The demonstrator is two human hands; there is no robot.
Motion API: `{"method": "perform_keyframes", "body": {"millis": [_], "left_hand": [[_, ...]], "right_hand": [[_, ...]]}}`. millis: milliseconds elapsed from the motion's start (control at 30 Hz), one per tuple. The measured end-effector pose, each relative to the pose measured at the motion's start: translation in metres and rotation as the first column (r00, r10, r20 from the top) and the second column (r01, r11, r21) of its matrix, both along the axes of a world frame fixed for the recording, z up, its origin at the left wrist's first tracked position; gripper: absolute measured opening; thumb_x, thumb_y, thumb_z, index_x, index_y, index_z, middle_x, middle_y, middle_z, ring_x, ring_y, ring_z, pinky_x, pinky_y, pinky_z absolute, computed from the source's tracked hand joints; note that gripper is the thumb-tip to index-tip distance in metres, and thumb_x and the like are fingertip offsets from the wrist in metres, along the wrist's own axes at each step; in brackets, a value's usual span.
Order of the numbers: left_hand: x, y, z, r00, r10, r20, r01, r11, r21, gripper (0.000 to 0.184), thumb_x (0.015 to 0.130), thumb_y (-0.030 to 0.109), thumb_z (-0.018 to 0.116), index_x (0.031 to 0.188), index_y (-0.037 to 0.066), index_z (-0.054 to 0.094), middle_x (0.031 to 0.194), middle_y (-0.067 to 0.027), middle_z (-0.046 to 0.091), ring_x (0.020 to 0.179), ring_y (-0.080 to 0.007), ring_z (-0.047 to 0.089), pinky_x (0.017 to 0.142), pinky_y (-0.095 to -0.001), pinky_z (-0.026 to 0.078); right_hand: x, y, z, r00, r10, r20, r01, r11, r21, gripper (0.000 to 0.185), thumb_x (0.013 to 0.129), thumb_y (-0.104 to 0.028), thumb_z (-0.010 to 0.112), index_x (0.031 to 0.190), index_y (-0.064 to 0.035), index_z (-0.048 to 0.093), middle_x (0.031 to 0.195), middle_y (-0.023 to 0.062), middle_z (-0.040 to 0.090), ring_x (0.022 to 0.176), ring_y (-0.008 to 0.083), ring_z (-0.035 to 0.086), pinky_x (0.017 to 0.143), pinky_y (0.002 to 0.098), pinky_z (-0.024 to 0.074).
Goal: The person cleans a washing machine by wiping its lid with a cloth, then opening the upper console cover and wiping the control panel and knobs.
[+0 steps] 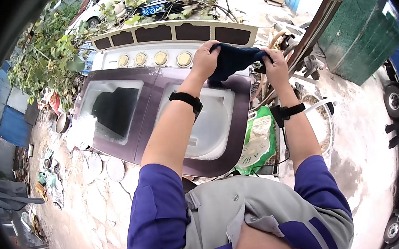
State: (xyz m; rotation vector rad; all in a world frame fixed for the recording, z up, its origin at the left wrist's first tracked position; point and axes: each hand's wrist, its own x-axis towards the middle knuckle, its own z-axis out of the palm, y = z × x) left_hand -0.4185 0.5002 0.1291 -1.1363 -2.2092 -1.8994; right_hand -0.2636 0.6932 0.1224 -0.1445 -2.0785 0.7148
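A dark blue cloth is stretched between my two raised hands, above the right end of a washing machine. My left hand pinches its left end, and my right hand grips the twisted right end. Below them stands the purple twin-tub washing machine, its two lids with clear windows lying shut. Four cream knobs line its control panel, the rightmost one just left of my left hand. Both my wrists wear black straps.
A green bag with light-coloured items lies right of the machine. Leafy vines grow behind and left. A green metal panel and a truck wheel are at the right. Pipes stand beyond my right hand.
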Motion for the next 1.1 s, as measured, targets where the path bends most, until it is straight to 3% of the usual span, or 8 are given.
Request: {"method": "perform_keyframes", "body": {"millis": [33, 67, 167, 233, 300, 433, 667, 1100], "left_hand": [[-0.007, 0.005, -0.002, 0.992, -0.053, 0.113, 0.048, 0.998, 0.044, 0.018, 0.094, 0.011, 0.059, 0.109, 0.002, 0.063, 0.093, -0.0077, 0.068, 0.085, -0.0178, 0.061, 0.080, -0.0296, 0.048], [-0.011, 0.008, -0.006, 0.976, -0.093, 0.194, 0.077, 0.993, 0.086, 0.022, 0.091, 0.016, 0.059, 0.108, 0.003, 0.065, 0.098, -0.0150, 0.069, 0.095, -0.0281, 0.063, 0.085, -0.0355, 0.048], [-0.021, 0.015, -0.035, 0.979, -0.098, 0.180, 0.141, 0.961, -0.239, 0.034, 0.090, 0.021, 0.060, 0.119, 0.003, 0.061, 0.105, -0.0178, 0.067, 0.100, -0.0302, 0.063, 0.090, -0.0360, 0.047], [-0.009, 0.010, -0.047, 0.958, -0.254, -0.137, 0.120, 0.784, -0.608, 0.057, 0.084, 0.025, 0.068, 0.134, 0.005, 0.052, 0.119, -0.0251, 0.059, 0.111, -0.0384, 0.056, 0.099, -0.0392, 0.044], [0.026, 0.000, -0.038, 0.917, -0.220, -0.332, -0.092, 0.695, -0.714, 0.060, 0.079, 0.023, 0.074, 0.133, 0.008, 0.054, 0.117, -0.0219, 0.056, 0.111, -0.0393, 0.054, 0.100, -0.0430, 0.043], [0.001, -0.004, -0.057, 0.894, -0.261, -0.364, 0.008, 0.822, -0.569, 0.042, 0.078, 0.010, 0.073, 0.119, 0.008, 0.063, 0.106, -0.0180, 0.059, 0.103, -0.0388, 0.055, 0.090, -0.0442, 0.047], [0.004, 0.025, -0.058, 0.794, 0.043, -0.607, -0.480, 0.657, -0.582, 0.019, 0.083, 0.011, 0.062, 0.100, 0.007, 0.057, 0.099, -0.0153, 0.060, 0.093, -0.0337, 0.062, 0.074, -0.0435, 0.056], [0.020, 0.019, -0.040, 0.836, 0.002, -0.548, -0.422, 0.641, -0.641, 0.013, 0.085, 0.007, 0.053, 0.098, 0.005, 0.058, 0.091, -0.0206, 0.063, 0.086, -0.0385, 0.064, 0.076, -0.0457, 0.053]], "right_hand": [[-0.006, -0.001, 0.001, 0.999, 0.030, -0.021, -0.030, 0.999, 0.025, 0.024, 0.086, -0.002, 0.061, 0.110, -0.0062, 0.068, 0.102, 0.0125, 0.064, 0.095, 0.0297, 0.060, 0.086, 0.0349, 0.0466], [-0.013, -0.001, -0.002, 1.000, -0.008, 0.016, 0.006, 0.991, 0.131, 0.026, 0.086, -0.001, 0.060, 0.110, -0.0071, 0.068, 0.102, 0.0117, 0.065, 0.097, 0.0306, 0.060, 0.087, 0.0359, 0.0464], [-0.033, -0.008, -0.035, 0.972, 0.022, 0.233, -0.046, 0.994, 0.097, 0.036, 0.084, -0.001, 0.055, 0.115, -0.0155, 0.068, 0.111, 0.0128, 0.061, 0.106, 0.0354, 0.054, 0.093, 0.0424, 0.0453], [-0.033, -0.022, -0.062, 0.923, -0.077, 0.378, -0.011, 0.975, 0.224, 0.037, 0.084, -0.010, 0.059, 0.119, -0.0162, 0.066, 0.123, 0.0158, 0.054, 0.113, 0.0388, 0.049, 0.098, 0.0464, 0.0428], [-0.026, -0.042, -0.059, 0.885, -0.153, 0.440, 0.053, 0.972, 0.231, 0.043, 0.080, -0.020, 0.067, 0.123, -0.0187, 0.065, 0.129, 0.0173, 0.048, 0.119, 0.0401, 0.044, 0.104, 0.0470, 0.0372], [-0.029, -0.050, -0.045, 0.873, -0.145, 0.465, 0.058, 0.979, 0.197, 0.033, 0.074, -0.023, 0.076, 0.106, -0.0172, 0.069, 0.115, 0.0110, 0.053, 0.112, 0.0335, 0.047, 0.095, 0.0474, 0.0431], [-0.079, -0.040, -0.049, 0.823, -0.305, 0.478, 0.157, 0.933, 0.325, 0.040, 0.074, -0.023, 0.077, 0.106, -0.0132, 0.056, 0.105, 0.0081, 0.055, 0.105, 0.0284, 0.054, 0.082, 0.0468, 0.0408], [-0.062, -0.046, -0.043, 0.806, -0.315, 0.501, 0.134, 0.921, 0.365, 0.035, 0.073, -0.024, 0.075, 0.100, -0.0096, 0.059, 0.099, 0.0101, 0.062, 0.093, 0.0302, 0.063, 0.076, 0.0460, 0.0489]]}}
